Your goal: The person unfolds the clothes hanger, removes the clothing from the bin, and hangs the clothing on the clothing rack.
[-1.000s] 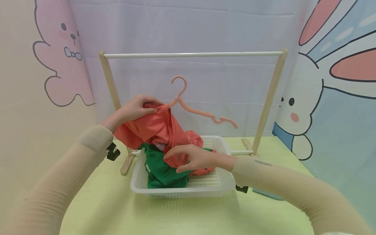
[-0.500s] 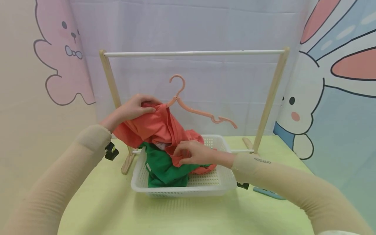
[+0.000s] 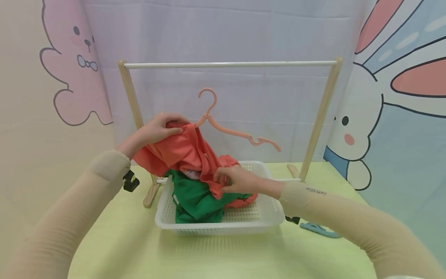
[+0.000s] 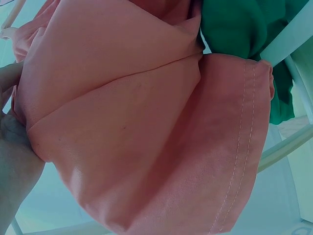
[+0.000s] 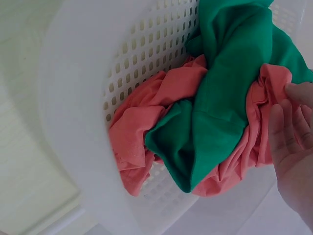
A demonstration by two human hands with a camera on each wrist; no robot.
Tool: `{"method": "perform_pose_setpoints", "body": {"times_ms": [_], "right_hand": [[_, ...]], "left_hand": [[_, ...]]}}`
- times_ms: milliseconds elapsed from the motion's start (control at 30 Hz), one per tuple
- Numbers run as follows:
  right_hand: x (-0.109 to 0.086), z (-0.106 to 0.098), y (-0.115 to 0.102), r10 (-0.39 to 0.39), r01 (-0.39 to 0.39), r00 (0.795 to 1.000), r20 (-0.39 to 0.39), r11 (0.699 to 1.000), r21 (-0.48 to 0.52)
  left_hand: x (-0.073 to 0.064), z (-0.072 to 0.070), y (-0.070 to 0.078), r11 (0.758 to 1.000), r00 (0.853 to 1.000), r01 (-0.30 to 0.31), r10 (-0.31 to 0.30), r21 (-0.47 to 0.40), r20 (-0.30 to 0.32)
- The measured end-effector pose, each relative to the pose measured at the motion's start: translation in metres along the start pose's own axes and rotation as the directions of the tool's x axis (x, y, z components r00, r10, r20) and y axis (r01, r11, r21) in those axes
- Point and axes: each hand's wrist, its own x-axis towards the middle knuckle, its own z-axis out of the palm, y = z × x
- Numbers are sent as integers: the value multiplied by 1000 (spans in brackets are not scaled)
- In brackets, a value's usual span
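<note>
My left hand (image 3: 158, 128) grips a coral-red shirt (image 3: 175, 149) near its shoulder, lifted at the left above the basket. One arm of a pink clothes hanger (image 3: 228, 131) goes into the shirt; its hook points up and the other arm is bare. In the left wrist view, a stitched sleeve hem (image 4: 234, 142) hangs down. My right hand (image 3: 240, 180) pinches a lower edge of the shirt with thumb and fingers. Below it, a green garment (image 3: 196, 201) lies bunched in a white basket (image 3: 216, 225), with more coral-red cloth (image 5: 139, 129) beside it in the right wrist view.
Behind the basket stands a clothes rack with wooden posts (image 3: 322, 120) and a white top bar (image 3: 230, 65). A blue-grey hanger (image 3: 320, 230) lies on the yellow-green table (image 3: 223, 255) at right, partly behind the right sleeve. Printed curtains surround the table.
My right hand has closed on the shirt's edge and moved slightly right, drawing the cloth along. The hanger has shifted a little left; my left hand keeps its grip.
</note>
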Motion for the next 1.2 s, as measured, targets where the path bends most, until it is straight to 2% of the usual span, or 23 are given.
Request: {"method": "perform_pose_setpoints", "body": {"times_ms": [133, 267, 600, 700, 900, 1033, 1200], "right_hand": [[-4, -5, 4, -6, 7, 1000, 16, 998, -61], [-7, -10, 9, -28, 30, 999, 23, 992, -122], [-14, -18, 20, -138, 144, 987, 80, 986, -81], [-17, -21, 21, -142, 149, 986, 82, 986, -76], [-29, -31, 26, -81, 81, 997, 19, 997, -2], [-34, -38, 32, -88, 89, 995, -40, 996, 31], [-42, -43, 36, -111, 117, 989, -95, 992, 53]], "left_hand": [[0, 0, 0, 1000, 1000, -3, 3, 4, -6], [0, 0, 0, 1000, 1000, 21, -21, -5, -11], [-2, -4, 2, 995, 995, 96, -97, -21, -25], [-2, -5, 2, 994, 994, 105, -106, -19, -30], [-5, -5, -2, 996, 996, 73, -75, -43, -50], [-7, -4, -4, 997, 997, 57, -59, -46, -54], [-6, -3, -4, 996, 996, 73, -76, -49, -47]]}}
